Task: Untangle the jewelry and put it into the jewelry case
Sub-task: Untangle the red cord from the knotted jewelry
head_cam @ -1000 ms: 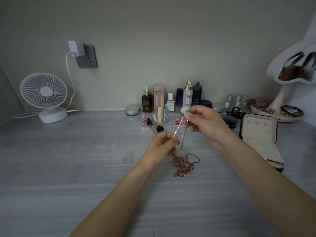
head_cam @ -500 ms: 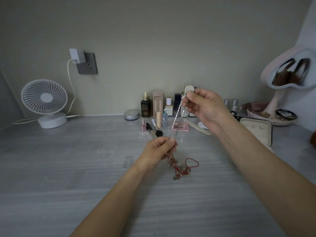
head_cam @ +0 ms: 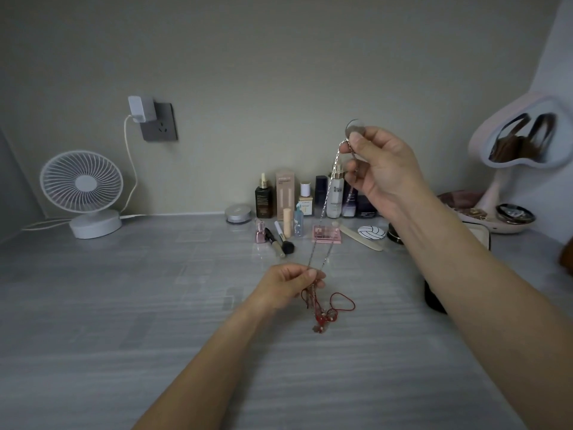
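**A:** What have the fingers got?

**B:** The right hand (head_cam: 381, 169) is raised toward the far wall. Its fingers (head_cam: 359, 141) are curled tight, pinching a round pendant (head_cam: 353, 128). From there the silver chain (head_cam: 325, 206) runs down taut in two strands to the left hand (head_cam: 285, 287). That hand's fingers (head_cam: 310, 274) are pinched closed on the chain just above the red cord tangle (head_cam: 325, 308). The tangle dangles below the left hand. I can't tell whether its lowest end touches the counter (head_cam: 124, 305).

**A:** What might go wrong?

**B:** The chain looks drawn tight, so I'd judge that more pull could cinch the knot where silver meets red cord, or strain a thin link. If the left pinch slips, the bundle could jump upward and snarl again.

**A:** And the jewelry case?

**B:** The jewelry case (head_cam: 482, 235) sits on the right, mostly hidden behind the right forearm. Only a pale corner and a dark edge show, so I can't say whether it's open. That forearm crosses right over it, and a dropped elbow might knock it.

**A:** The surface and the room?

**B:** The counter is grey and streaked. Cosmetic bottles (head_cam: 335, 197) line its far edge against a beige wall. A pink palette (head_cam: 326, 234) and a nail file (head_cam: 359, 240) lie just nearer. Swinging jewelry could catch on those. A white fan (head_cam: 82, 187) stands far left, and a cord runs up from near it to a charger (head_cam: 141, 108) in the wall socket. A curvy mirror (head_cam: 521, 138) stands far right. The light is dim, which makes fine links hard to read.
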